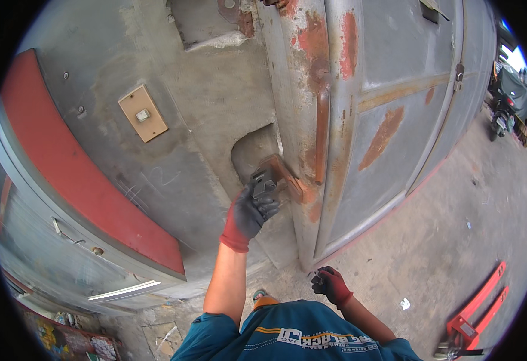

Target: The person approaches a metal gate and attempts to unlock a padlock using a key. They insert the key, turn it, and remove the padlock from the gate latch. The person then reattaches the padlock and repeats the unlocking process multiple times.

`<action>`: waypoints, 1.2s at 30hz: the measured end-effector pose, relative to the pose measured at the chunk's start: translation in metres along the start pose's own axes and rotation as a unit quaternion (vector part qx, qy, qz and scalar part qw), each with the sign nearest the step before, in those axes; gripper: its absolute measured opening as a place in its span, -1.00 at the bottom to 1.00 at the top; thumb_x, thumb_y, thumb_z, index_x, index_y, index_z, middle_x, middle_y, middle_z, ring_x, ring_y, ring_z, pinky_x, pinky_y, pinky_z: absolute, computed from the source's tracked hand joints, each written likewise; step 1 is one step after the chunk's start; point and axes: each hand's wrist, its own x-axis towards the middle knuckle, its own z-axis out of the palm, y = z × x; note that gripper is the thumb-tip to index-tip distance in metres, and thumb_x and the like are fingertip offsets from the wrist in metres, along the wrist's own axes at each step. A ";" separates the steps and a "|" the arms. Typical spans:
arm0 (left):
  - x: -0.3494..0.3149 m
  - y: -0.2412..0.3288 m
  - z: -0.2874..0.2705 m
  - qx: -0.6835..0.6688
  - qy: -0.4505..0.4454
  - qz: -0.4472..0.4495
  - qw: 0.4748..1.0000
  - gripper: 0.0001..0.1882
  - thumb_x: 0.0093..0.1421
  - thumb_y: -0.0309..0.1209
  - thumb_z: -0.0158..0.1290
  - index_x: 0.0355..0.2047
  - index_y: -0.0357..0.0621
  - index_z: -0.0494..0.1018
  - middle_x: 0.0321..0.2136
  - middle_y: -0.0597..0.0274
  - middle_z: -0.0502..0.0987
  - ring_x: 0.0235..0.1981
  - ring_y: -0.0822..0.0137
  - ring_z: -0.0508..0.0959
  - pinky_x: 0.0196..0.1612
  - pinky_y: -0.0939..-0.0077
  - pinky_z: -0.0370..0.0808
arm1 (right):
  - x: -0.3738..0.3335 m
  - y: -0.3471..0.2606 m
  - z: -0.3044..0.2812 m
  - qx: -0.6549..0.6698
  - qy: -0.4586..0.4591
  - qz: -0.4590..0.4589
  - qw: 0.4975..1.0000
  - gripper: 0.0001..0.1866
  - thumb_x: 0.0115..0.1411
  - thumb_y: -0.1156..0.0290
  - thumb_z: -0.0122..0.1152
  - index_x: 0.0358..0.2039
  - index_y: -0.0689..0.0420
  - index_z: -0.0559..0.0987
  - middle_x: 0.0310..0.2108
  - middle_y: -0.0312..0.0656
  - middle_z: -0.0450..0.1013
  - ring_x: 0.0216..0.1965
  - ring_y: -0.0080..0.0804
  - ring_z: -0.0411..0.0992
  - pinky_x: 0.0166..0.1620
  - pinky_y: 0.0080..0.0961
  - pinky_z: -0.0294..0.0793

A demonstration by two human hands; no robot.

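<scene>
My left hand [251, 212], in a black and red work glove, reaches up to a recess [248, 150] in the grey wall. Its fingers close round a dark, blocky piece [264, 180] that resembles a padlock. That piece is against a rusty metal latch [287, 179], which joins the rust-patched door frame [307, 135]. Whether the two are fastened together cannot be made out. Lower and to the right, my right hand [333, 286] wears the same kind of glove. Its fingers are curled in; whatever they hold, if anything, is too small to name.
A beige switch plate [144, 114] is on the wall. Left of it runs a red-bordered, glass-fronted panel [95, 162]. The grey metal door [395, 138] stretches to the right. On the concrete floor are a red pallet jack [474, 310] and a scrap of paper [404, 304]; a motorbike [504, 108] stands farther off.
</scene>
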 end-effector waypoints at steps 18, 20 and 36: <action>0.000 0.005 0.005 0.023 -0.006 0.035 0.999 -0.55 0.51 -0.03 -0.15 0.14 -0.08 0.44 -0.33 0.07 0.68 -0.27 0.06 0.72 -0.12 0.12 0.66 | -0.007 -0.084 0.101 -0.243 -0.076 -0.206 0.945 -0.78 0.39 0.44 0.05 -0.02 0.13 0.58 -0.24 -0.14 0.55 -0.32 -0.33 0.57 -0.23 -0.40 0.57; 0.000 0.008 0.000 -0.009 -0.030 0.006 0.999 -0.56 0.49 -0.04 -0.14 0.08 -0.11 0.47 -0.38 0.07 0.67 -0.32 0.05 0.71 -0.14 0.12 0.66 | -0.009 -0.100 0.130 -0.363 -0.042 -0.311 0.878 -0.81 0.35 0.47 0.10 -0.08 0.14 0.61 -0.23 -0.12 0.55 -0.31 -0.29 0.58 -0.23 -0.39 0.56; 0.002 0.019 -0.015 -0.055 -0.106 -0.057 0.991 -0.52 0.50 -0.07 -0.20 0.05 -0.16 0.52 -0.32 0.07 0.70 -0.26 0.04 0.69 -0.06 0.14 0.58 | 0.009 -0.205 0.262 -0.666 0.090 -0.638 0.376 -0.51 -0.02 0.37 0.51 -0.05 0.02 0.56 -0.21 -0.19 0.46 -0.23 -0.14 0.53 -0.22 -0.24 0.54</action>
